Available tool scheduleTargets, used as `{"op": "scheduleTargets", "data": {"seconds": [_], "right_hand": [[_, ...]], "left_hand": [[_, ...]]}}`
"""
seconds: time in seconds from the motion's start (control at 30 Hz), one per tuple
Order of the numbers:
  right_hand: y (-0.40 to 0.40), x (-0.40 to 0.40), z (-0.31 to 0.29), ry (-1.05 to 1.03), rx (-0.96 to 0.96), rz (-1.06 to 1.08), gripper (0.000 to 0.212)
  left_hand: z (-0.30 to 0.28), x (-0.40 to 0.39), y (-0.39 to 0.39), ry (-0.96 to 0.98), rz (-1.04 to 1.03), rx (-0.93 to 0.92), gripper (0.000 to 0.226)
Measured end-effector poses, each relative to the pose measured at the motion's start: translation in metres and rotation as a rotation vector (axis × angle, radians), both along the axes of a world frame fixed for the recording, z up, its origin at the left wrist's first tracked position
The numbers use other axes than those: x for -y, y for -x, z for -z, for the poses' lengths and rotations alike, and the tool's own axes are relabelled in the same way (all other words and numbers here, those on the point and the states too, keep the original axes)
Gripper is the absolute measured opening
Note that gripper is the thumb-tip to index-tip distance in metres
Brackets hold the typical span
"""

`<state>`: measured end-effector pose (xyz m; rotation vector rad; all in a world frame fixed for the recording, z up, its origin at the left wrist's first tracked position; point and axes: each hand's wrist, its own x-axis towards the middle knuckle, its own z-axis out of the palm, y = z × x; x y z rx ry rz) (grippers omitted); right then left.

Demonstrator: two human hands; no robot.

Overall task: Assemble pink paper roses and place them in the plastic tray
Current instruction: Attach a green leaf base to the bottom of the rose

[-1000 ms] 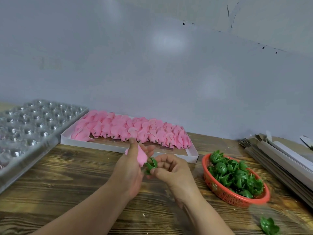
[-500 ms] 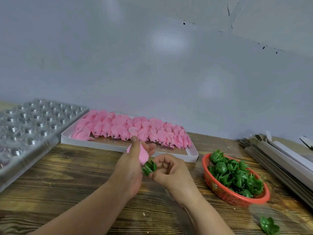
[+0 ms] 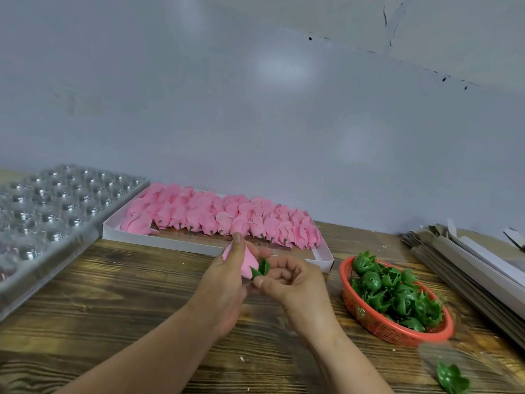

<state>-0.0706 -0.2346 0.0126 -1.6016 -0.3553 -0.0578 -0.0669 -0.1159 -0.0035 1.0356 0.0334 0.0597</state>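
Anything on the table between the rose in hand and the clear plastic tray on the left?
Nothing visible. The rose sits between left hand and right hand; only bare wooden table lies toward the plastic tray.

The pink paper rose (image 3: 247, 263), bud tilted up and away, carries a green calyx (image 3: 262, 269) at its base, directly at the pinch point.

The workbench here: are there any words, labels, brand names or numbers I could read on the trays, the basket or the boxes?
None: no readable text shows in the head view.
The clear plastic tray, white box of pink petals, red basket and stack of flat cardboard all show no print.
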Motion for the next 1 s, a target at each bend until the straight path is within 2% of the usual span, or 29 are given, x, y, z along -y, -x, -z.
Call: {"op": "scheduleTargets", "data": {"seconds": [0.1,0.3,0.5,0.7,0.77,0.83,0.93,1.0], "right_hand": [[0.001,0.002,-0.002,-0.024,-0.042,-0.018,0.016],[-0.001,-0.002,0.003,0.042,0.008,-0.009,0.019],[-0.003,-0.004,0.009,-0.026,0.000,0.049,0.026],[-0.005,-0.004,0.016,0.216,0.126,0.148,0.022],[-0.005,-0.003,0.018,0.379,0.242,0.158,0.026],[-0.003,-0.004,0.020,0.522,0.416,0.230,0.016],[0.002,-0.007,0.020,0.609,0.574,0.290,0.029],[0.002,-0.007,0.019,0.687,0.699,0.344,0.029]], "left_hand": [[0.000,0.000,-0.001,0.007,0.015,-0.034,0.057],[0.002,0.000,-0.003,0.108,0.041,-0.047,0.055],[0.003,0.005,-0.001,0.183,0.133,-0.100,0.049],[0.000,0.002,0.000,0.263,0.102,-0.151,0.048],[-0.001,0.002,0.000,0.291,0.097,-0.167,0.048],[-0.002,0.003,0.001,0.317,0.109,-0.182,0.048],[-0.003,0.004,0.001,0.330,0.136,-0.177,0.050],[-0.004,0.005,0.003,0.349,0.165,-0.174,0.050]]}}
